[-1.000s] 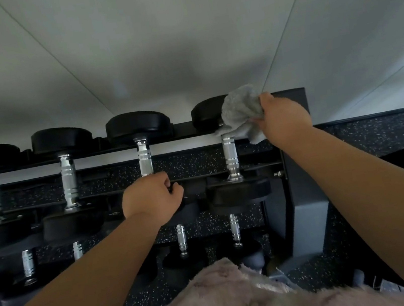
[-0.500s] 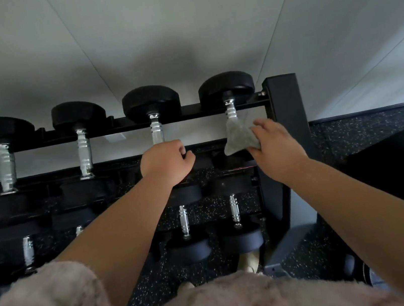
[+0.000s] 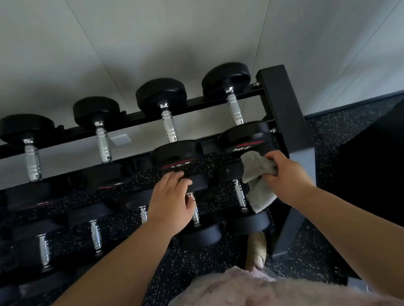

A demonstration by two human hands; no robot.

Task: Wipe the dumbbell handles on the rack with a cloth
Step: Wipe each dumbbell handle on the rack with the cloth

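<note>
- A fluffy pink top [image 3: 232, 304] fills the near edge, and both bare arms reach out over it.
- A pale shoe [image 3: 257, 250] stands on the black speckled floor [image 3: 207, 260], close to the rack's slanted leg [image 3: 287, 229].
- To the right of the leg there is open floor.
- The left hand [image 3: 171, 205] sits on the lower shelf. Its fingers curl over the far black end of the second dumbbell [image 3: 203, 234] from the right, and the thumb lies by that dumbbell's shiny bar.
- The right hand [image 3: 288, 178] pinches a grey cloth [image 3: 257, 183] between thumb and fingers. The cloth is bunched up and hangs down from the hand.
- The cloth is just beside the shiny handle [image 3: 240, 195] of the end dumbbell [image 3: 251, 223] on the lower shelf. I cannot tell if it touches the handle.
- That handle stands in the small gap between the two hands.
- The thick black rack post [image 3: 285, 110] rises just behind the right hand, so there is little room on that side.
- More dumbbells sit in a row to the left on the lower shelf, in shadow.
- Farther off, the top shelf dumbbells [image 3: 168, 123] lie side by side, their shiny handles bare and with gaps between them.
- Behind it all is a pale wall [image 3: 175, 24] with a small white plate [image 3: 120, 140] on it.
</note>
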